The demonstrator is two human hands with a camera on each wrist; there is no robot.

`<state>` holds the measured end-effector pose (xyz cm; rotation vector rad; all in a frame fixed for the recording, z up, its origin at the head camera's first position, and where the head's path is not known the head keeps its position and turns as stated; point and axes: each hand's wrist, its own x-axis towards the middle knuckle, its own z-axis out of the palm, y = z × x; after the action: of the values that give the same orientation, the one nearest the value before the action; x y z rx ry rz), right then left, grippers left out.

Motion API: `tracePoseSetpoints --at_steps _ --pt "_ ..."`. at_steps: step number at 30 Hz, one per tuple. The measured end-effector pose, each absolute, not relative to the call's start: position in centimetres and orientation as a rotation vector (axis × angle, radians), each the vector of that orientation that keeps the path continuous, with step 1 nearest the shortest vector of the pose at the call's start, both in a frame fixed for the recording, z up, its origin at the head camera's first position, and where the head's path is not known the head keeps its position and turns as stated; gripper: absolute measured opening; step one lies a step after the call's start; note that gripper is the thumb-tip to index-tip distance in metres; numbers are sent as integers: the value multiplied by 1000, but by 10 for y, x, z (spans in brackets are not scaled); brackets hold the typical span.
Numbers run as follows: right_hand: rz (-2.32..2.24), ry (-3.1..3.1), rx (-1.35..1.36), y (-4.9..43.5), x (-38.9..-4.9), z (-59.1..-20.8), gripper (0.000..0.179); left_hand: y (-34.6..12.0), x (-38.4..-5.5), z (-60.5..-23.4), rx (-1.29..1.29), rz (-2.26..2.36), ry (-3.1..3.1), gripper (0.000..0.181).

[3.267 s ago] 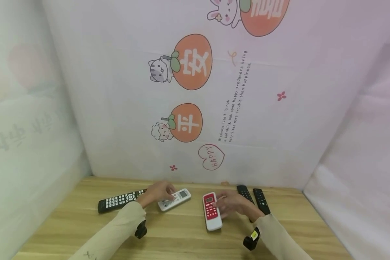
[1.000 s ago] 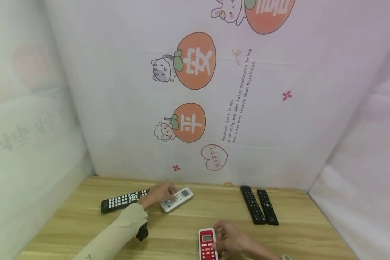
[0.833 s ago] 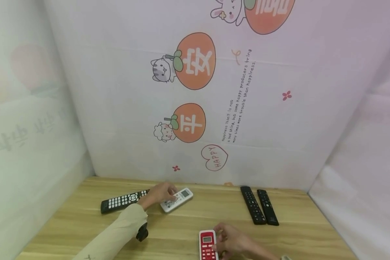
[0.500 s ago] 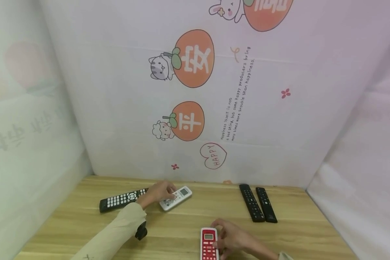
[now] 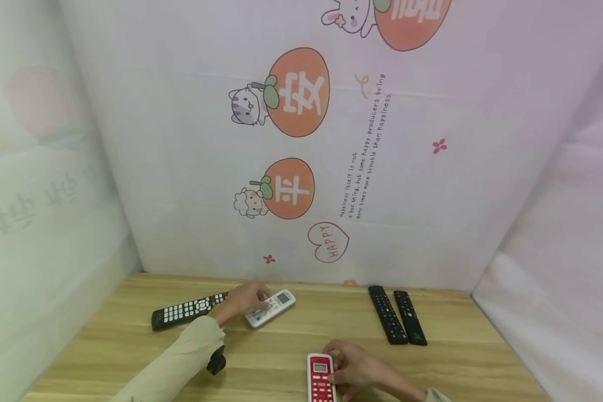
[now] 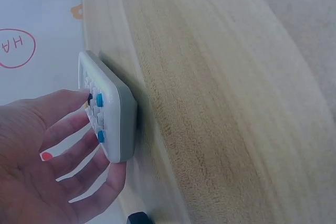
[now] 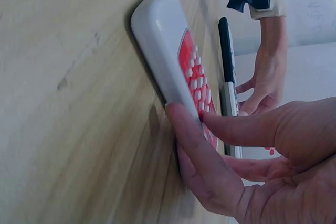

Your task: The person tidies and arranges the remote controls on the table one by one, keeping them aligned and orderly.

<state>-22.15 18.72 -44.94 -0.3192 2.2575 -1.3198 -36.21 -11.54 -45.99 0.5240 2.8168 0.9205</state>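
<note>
Red remote (image 5: 321, 378) is at the near side of the worktop (image 5: 271, 357), screen end away from the person, its lower end cut off in the head view; whether it rests flat or sits slightly raised, I cannot tell. The right hand (image 5: 354, 365) pinches it from its right side, thumb on the buttons and fingers against the edge. Farther back, the left hand (image 5: 246, 298) grips the white remote (image 5: 281, 304), thumb on its face. A black remote (image 5: 183, 311) lies partly behind the left wrist; two more black remotes (image 5: 388, 315) lie side by side at the right.
</note>
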Motion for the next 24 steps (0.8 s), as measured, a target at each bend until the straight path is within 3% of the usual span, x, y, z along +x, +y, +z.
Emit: tracePoseSetpoints --at_steps 18,24 --pt "-1222 2349 -346 185 -235 -453 44 -114 -360 -462 513 896 2836 33" --pt "-1195 2345 -412 193 -255 -474 48 -116 -361 -461 511 895 2839 34"
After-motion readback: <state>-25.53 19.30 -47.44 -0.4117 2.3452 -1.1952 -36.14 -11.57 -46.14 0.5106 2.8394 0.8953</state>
